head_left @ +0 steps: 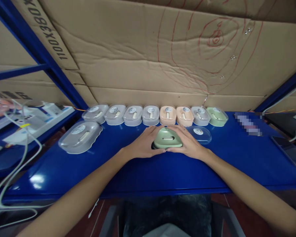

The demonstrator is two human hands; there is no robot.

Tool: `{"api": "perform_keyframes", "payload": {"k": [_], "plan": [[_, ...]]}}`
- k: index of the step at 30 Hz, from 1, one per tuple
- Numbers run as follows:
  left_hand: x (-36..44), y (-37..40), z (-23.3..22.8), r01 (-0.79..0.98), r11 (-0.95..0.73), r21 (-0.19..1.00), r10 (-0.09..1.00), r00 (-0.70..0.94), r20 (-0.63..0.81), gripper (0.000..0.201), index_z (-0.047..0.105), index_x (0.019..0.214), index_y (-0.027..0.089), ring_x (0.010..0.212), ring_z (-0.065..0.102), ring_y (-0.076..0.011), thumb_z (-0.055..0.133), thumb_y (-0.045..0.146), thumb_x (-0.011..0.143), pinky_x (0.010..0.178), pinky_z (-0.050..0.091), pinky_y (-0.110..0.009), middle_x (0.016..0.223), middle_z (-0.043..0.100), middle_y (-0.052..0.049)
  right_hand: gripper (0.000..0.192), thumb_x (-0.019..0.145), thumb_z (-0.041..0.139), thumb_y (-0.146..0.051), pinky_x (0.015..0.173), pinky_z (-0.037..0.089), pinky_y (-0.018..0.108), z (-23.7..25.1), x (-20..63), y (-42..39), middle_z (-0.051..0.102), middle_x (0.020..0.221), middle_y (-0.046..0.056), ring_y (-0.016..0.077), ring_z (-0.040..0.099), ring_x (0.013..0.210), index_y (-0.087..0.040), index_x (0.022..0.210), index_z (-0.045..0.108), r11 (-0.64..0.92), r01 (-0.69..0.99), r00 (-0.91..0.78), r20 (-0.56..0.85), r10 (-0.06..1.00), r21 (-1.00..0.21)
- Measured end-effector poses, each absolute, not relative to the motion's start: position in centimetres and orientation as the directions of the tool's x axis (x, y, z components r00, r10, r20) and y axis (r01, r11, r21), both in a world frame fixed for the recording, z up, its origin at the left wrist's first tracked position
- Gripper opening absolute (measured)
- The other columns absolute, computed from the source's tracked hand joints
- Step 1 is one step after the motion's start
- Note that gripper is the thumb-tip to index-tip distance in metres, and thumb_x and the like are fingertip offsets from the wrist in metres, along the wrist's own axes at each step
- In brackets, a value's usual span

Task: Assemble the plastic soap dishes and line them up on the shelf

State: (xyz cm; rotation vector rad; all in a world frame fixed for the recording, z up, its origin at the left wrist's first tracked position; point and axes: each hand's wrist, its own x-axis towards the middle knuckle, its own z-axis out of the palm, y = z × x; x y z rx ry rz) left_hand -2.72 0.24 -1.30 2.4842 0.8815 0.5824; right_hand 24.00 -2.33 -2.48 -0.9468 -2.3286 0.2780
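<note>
Between my two hands is a rounded, pale green plastic box (166, 143), with a light bar set in a slot on its face. My left hand (143, 142) wraps its left side, and my right hand (189, 143) wraps the right; both thumbs meet along the near edge. The box's underside is hidden. A clear plastic lid (204, 135) with a round sticker lies flat just behind my right hand. Behind the hands stands a row of lidded boxes: several grey ones (151, 115), two peach ones (168, 116) and a green one (217, 117).
A larger-looking grey box (81, 137) sits nearer on the left of the blue table (162, 177). White power strips (37, 123) and cables lie at far left. A phone (289, 150) is at the right edge. Cardboard (123, 42) walls the back, between blue posts (64, 82).
</note>
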Motion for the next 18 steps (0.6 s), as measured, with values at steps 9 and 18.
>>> {"api": "perform_keyframes", "payload": {"k": [9,18], "plan": [[-2.72,0.23,-1.1,0.469,-0.721,0.511,0.646,0.721,0.25,0.097,0.031,0.169,0.031,0.151,0.045,-0.0432,0.073,0.071,0.091,0.126,0.037,-0.065,0.162,0.051,-0.015,0.082,0.095,0.075,-0.066,0.12,0.049,0.063,-2.22,23.95,-2.5,0.057,0.156,0.015,0.0384,0.055,0.145,-0.032,0.162,0.043,0.726,0.564,-0.566,0.456,0.687,-0.395],[-2.75,0.13,-0.79,0.453,-0.711,0.537,0.647,0.721,0.249,0.095,0.034,0.168,0.031,0.149,0.047,-0.0426,0.075,0.07,0.091,0.125,0.038,-0.063,0.161,0.052,-0.015,0.083,0.095,0.075,-0.065,0.121,0.049,0.062,-2.36,23.9,-2.48,0.056,0.156,0.015,0.0373,0.055,0.144,-0.03,0.162,0.043,0.741,0.555,-0.561,0.486,0.67,-0.379]]}}
